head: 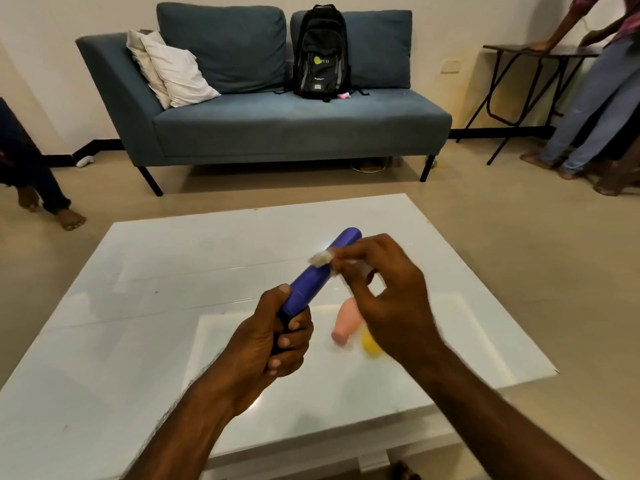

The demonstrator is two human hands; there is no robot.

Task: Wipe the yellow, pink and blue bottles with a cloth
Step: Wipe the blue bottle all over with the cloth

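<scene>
Left hand (273,336) grips the lower end of the blue bottle (320,271), held tilted above the table (138,306). Right hand (384,296) pinches a small white cloth (320,259) against the bottle's upper part. Pink bottle (344,323) and yellow bottle (370,344) lie on the table below the blue bottle, yellow mostly hidden by the right hand.

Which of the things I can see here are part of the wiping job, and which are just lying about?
Job: blue bottle in left hand, cloth in right hand, pink bottle, yellow bottle on the white table.
Lying about: backpack, pillows, sofa, folding table.
</scene>
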